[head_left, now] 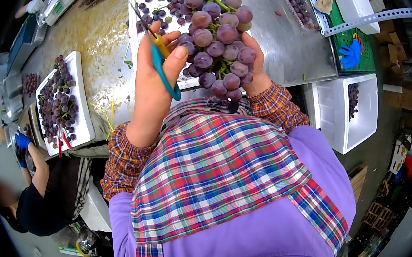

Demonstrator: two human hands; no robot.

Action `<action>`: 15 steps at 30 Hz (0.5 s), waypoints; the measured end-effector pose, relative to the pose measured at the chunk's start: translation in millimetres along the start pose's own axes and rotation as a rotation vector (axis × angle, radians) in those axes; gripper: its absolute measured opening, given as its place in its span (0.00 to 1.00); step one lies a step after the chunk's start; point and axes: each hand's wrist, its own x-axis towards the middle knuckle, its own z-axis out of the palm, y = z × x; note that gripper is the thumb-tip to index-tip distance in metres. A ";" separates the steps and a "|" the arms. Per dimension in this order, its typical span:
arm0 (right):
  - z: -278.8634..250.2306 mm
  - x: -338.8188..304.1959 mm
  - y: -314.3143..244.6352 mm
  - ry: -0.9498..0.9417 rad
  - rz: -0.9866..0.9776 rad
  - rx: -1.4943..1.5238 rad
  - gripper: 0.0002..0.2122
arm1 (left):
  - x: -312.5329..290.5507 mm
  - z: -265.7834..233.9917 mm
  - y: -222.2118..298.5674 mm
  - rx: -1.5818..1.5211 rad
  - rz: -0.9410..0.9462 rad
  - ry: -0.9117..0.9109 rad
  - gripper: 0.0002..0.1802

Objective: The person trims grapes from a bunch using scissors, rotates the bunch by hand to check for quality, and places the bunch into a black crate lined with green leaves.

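Note:
A large bunch of purple grapes [219, 45] hangs in front of my chest, its green stems showing between the berries. My right hand [258, 66] holds the bunch from its right side, most of the fingers hidden behind it. Close by on the left, my left hand [151, 86] is closed on small scissors [161, 73] with teal and yellow handles. Their blades point up and to the left, away from the bunch. Beneath both hands lies a white tray [187, 83], with loose grapes [152, 12] and bits of stem scattered over it.
Around the tray stretches a metal table [297, 53], a clear punnet of grapes [302, 13] at its far right. A white foam box [335, 99] and a blue glove [350, 55] are to the right. At left, a gloved co-worker [36, 196] is near another grape tray [84, 117].

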 end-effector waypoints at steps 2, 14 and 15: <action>-0.9 1.6 0.5 -0.025 0.005 0.057 0.27 | 2.2 1.0 -1.6 0.058 0.052 -0.014 0.35; 14.6 19.4 -1.3 0.020 -0.215 0.087 0.25 | -34.5 -2.0 -6.2 0.401 0.380 -0.105 0.27; 7.2 24.9 -3.6 -0.160 -0.235 0.158 0.25 | -34.7 3.2 -4.2 0.412 0.380 -0.112 0.27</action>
